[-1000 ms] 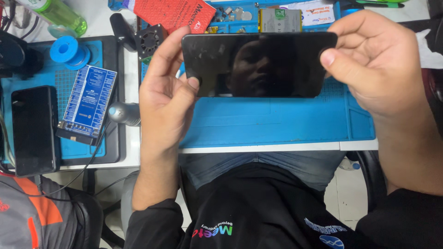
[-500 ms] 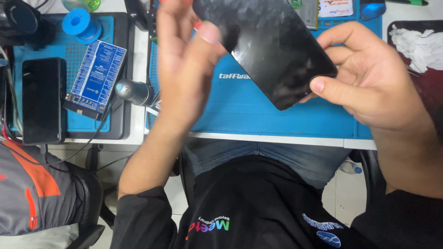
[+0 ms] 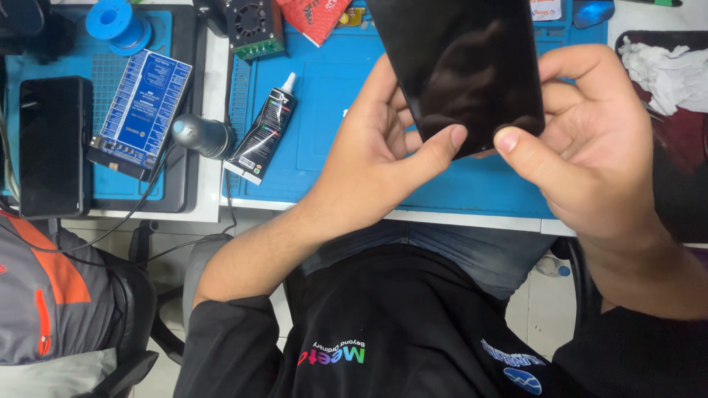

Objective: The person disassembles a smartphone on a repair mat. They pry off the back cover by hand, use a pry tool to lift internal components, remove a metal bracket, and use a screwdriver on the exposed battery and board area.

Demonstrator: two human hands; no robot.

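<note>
My left hand (image 3: 383,158) and right hand (image 3: 590,147) both pinch the lower edge of the black phone (image 3: 461,66), thumbs on its glass, above the blue mat (image 3: 324,96), where a black glue tube (image 3: 264,129) lies left of the phone, a circuit board (image 3: 141,110) farther left.

A glossy black phone (image 3: 461,70) sits over a bright blue mat (image 3: 332,96), at nine o'clock a black tube (image 3: 263,133) with white tip and label, then a blue-and-white printed board (image 3: 141,110), a blue spool (image 3: 116,22), and a second black phone (image 3: 51,146).
</note>
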